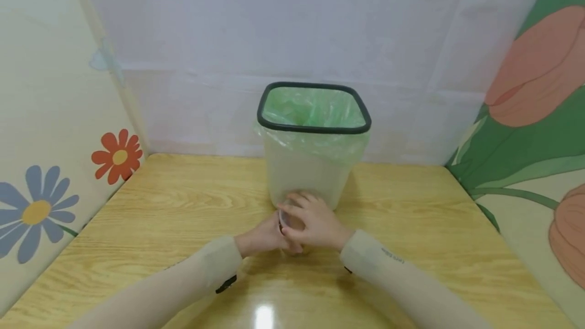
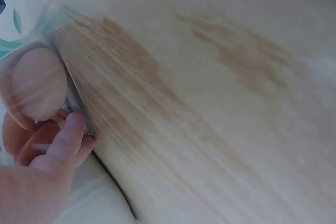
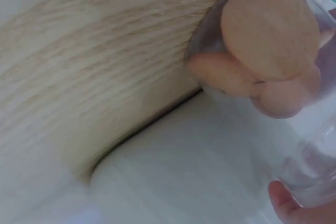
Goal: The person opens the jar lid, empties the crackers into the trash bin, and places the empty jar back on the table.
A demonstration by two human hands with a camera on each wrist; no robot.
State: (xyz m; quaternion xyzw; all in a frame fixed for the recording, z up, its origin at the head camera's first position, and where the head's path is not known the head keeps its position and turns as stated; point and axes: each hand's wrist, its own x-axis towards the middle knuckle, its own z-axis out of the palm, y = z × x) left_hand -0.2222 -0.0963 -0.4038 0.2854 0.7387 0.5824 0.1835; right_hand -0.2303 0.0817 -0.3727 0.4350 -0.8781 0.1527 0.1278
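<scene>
A clear jar (image 1: 294, 223) with several round, tan, biscuit-like pieces (image 3: 270, 30) inside is between both hands, in front of the bin. My left hand (image 1: 269, 235) grips its body from the left; in the left wrist view the fingers (image 2: 68, 132) wrap its lower part. From the right, my right hand (image 1: 315, 222) curls its spread fingers over the jar's upper end. One fingertip (image 3: 283, 199) touches near the ridged neck in the right wrist view. Whether a lid sits on the jar is hard to tell, as the right hand covers much of it.
Right behind the hands stands a white bin (image 1: 306, 171) with a black rim (image 1: 315, 129) and a pale green bag (image 1: 320, 105) lining it. Wood-grain table (image 1: 196, 197) surface extends on both sides. A white cloth backdrop (image 1: 274, 24) and flower-patterned side panels (image 1: 41, 116) surround it.
</scene>
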